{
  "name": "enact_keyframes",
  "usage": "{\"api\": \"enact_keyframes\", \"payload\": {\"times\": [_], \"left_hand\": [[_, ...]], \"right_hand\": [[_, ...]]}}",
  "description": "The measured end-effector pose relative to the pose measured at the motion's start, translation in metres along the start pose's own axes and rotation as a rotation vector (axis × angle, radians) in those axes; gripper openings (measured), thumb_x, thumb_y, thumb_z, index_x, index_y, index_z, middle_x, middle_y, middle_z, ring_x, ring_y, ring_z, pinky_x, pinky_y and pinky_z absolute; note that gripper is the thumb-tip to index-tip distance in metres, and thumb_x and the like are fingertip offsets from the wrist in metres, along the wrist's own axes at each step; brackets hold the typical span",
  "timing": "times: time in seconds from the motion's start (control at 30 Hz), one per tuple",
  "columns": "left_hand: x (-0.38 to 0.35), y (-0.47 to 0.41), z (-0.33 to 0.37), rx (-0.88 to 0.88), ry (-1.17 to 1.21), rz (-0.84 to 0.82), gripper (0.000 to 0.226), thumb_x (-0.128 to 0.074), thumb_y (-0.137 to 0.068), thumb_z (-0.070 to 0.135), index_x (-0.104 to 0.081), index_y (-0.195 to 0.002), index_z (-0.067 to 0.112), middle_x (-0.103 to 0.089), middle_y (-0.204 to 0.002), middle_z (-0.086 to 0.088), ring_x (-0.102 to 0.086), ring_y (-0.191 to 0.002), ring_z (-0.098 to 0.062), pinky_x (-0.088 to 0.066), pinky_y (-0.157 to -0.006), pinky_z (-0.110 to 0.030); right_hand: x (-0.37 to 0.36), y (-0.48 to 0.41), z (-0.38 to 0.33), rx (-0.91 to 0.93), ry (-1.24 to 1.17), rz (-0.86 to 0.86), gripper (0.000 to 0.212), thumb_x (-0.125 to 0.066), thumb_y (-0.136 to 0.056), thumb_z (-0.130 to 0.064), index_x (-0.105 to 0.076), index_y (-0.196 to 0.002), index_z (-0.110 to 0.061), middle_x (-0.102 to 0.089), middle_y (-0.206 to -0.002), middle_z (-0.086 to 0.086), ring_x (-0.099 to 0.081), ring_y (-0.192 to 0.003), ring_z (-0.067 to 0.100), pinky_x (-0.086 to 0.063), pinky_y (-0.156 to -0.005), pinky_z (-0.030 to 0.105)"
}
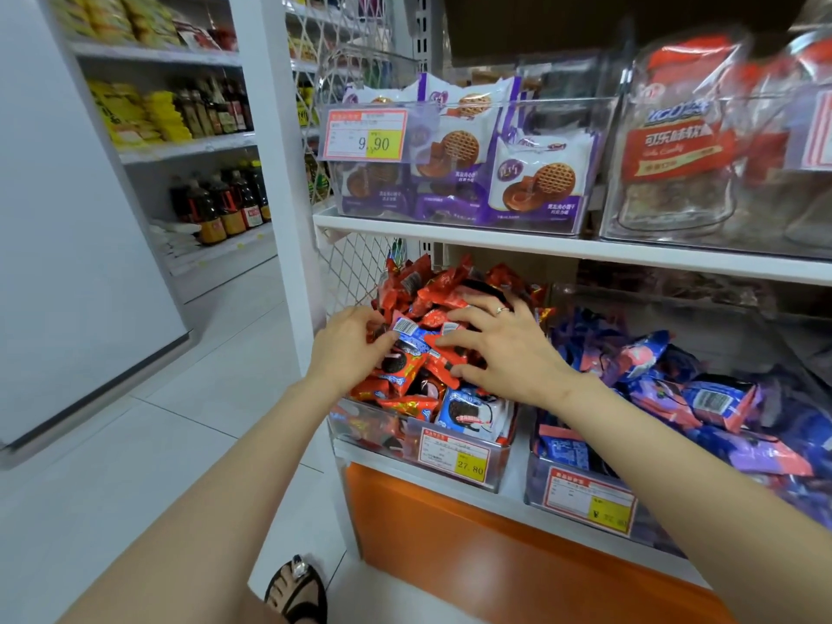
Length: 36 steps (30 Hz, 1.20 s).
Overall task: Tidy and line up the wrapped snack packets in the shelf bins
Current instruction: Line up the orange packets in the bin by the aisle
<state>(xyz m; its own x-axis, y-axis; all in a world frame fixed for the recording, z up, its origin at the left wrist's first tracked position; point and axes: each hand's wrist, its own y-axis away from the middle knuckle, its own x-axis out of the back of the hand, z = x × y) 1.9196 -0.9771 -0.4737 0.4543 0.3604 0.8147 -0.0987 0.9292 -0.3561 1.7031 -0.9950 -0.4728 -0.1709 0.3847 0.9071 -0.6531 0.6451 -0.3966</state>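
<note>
A clear bin (454,468) on the lower shelf is heaped with red wrapped snack packets (439,286). Both my hands are on the heap. My left hand (349,346) curls its fingers round a packet with a barcode (405,331) at the pile's left side. My right hand (499,349), with a ring, lies spread with straight fingers on the red packets in the middle of the heap. A white and blue packet (468,414) stands at the bin's front.
To the right stands a second clear bin (581,495) of blue and purple packets (716,400). The upper shelf (540,245) holds a bin of purple biscuit packs (535,173) and large candy bags (680,146). An aisle floor and bottle shelves (220,200) lie left.
</note>
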Motion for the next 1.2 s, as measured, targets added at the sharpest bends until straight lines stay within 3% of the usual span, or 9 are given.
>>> {"api": "enact_keyframes", "payload": {"times": [0.17, 0.3, 0.43, 0.5, 0.57, 0.8, 0.9, 1.0, 1.2], "left_hand": [[-0.022, -0.012, 0.013, 0.118, -0.221, -0.054, 0.039, -0.047, -0.094, 0.041, -0.055, -0.125, 0.018, -0.046, -0.128, -0.01, -0.039, -0.124, -0.027, -0.03, -0.099, -0.036], [-0.027, -0.02, 0.017, 0.214, -0.273, -0.078, 0.045, -0.043, -0.095, 0.045, -0.053, -0.128, 0.016, -0.04, -0.132, -0.013, -0.034, -0.127, -0.03, -0.027, -0.103, -0.039], [-0.024, -0.024, 0.012, 0.288, -0.077, -0.143, 0.028, -0.059, -0.088, 0.045, -0.064, -0.107, 0.024, -0.047, -0.126, -0.009, -0.04, -0.125, -0.027, -0.032, -0.103, -0.039], [-0.023, -0.024, 0.006, 0.307, 0.112, -0.134, 0.016, -0.07, -0.08, 0.041, -0.061, -0.082, 0.028, -0.06, -0.107, -0.007, -0.055, -0.11, -0.029, -0.04, -0.097, -0.041], [-0.02, -0.02, 0.001, 0.292, 0.396, -0.151, 0.023, -0.075, -0.077, 0.026, -0.054, -0.071, 0.024, -0.062, -0.08, -0.005, -0.063, -0.084, -0.033, -0.05, -0.085, -0.046], [-0.004, 0.0, -0.001, 0.117, 0.679, -0.166, 0.027, -0.069, -0.078, -0.003, -0.051, -0.08, 0.017, -0.064, -0.09, -0.001, -0.057, -0.084, -0.01, -0.047, -0.072, -0.015], [-0.001, 0.006, -0.001, 0.071, 0.766, -0.15, 0.03, -0.067, -0.077, -0.009, -0.052, -0.082, 0.017, -0.063, -0.099, -0.007, -0.057, -0.089, -0.014, -0.049, -0.076, -0.02], [0.001, 0.01, 0.001, 0.009, 0.776, -0.171, 0.032, -0.066, -0.076, -0.01, -0.057, -0.085, 0.019, -0.064, -0.102, -0.01, -0.058, -0.095, -0.019, -0.049, -0.087, -0.035], [0.006, 0.014, -0.003, -0.043, 0.668, -0.196, 0.049, -0.065, -0.078, -0.007, -0.055, -0.109, 0.03, -0.053, -0.116, 0.008, -0.052, -0.106, -0.005, -0.046, -0.085, -0.015]], "right_hand": [[-0.004, 0.003, 0.001, -0.024, -0.053, 0.089, 0.032, -0.056, -0.077, -0.047, -0.071, -0.1, -0.031, -0.064, -0.117, -0.003, -0.05, -0.121, 0.025, -0.035, -0.096, 0.057], [-0.005, 0.005, 0.002, -0.024, -0.095, 0.122, 0.027, -0.059, -0.076, -0.042, -0.071, -0.097, -0.03, -0.064, -0.115, -0.004, -0.05, -0.121, 0.024, -0.036, -0.094, 0.055], [-0.003, 0.006, 0.005, -0.04, -0.137, 0.112, 0.02, -0.067, -0.08, -0.033, -0.071, -0.099, -0.03, -0.062, -0.12, -0.006, -0.045, -0.125, 0.022, -0.031, -0.097, 0.053], [-0.001, 0.006, 0.006, -0.058, -0.142, 0.094, 0.021, -0.067, -0.082, -0.031, -0.071, -0.102, -0.031, -0.059, -0.125, -0.007, -0.041, -0.129, 0.02, -0.029, -0.098, 0.049], [0.0, 0.005, 0.006, -0.077, -0.15, 0.076, 0.021, -0.065, -0.085, -0.032, -0.069, -0.105, -0.032, -0.055, -0.13, -0.009, -0.036, -0.132, 0.017, -0.026, -0.098, 0.045], [0.004, -0.001, -0.01, -0.213, -0.218, 0.06, 0.041, -0.059, -0.084, -0.052, -0.056, -0.121, -0.035, -0.051, -0.13, -0.014, -0.028, -0.132, 0.011, -0.019, -0.103, 0.039], [0.003, -0.007, -0.022, -0.278, -0.171, 0.057, 0.058, -0.054, -0.082, -0.063, -0.047, -0.133, -0.036, -0.05, -0.128, -0.008, -0.028, -0.131, 0.016, -0.015, -0.108, 0.043], [0.0, -0.013, -0.032, -0.286, -0.077, 0.037, 0.056, -0.051, -0.082, -0.065, -0.051, -0.13, -0.036, -0.049, -0.121, -0.003, -0.029, -0.128, 0.022, -0.01, -0.111, 0.048], [0.001, -0.019, -0.036, -0.376, -0.18, 0.087, 0.04, -0.054, -0.085, -0.057, -0.061, -0.117, -0.034, -0.054, -0.118, -0.004, -0.031, -0.125, 0.021, -0.012, -0.107, 0.044]]}}
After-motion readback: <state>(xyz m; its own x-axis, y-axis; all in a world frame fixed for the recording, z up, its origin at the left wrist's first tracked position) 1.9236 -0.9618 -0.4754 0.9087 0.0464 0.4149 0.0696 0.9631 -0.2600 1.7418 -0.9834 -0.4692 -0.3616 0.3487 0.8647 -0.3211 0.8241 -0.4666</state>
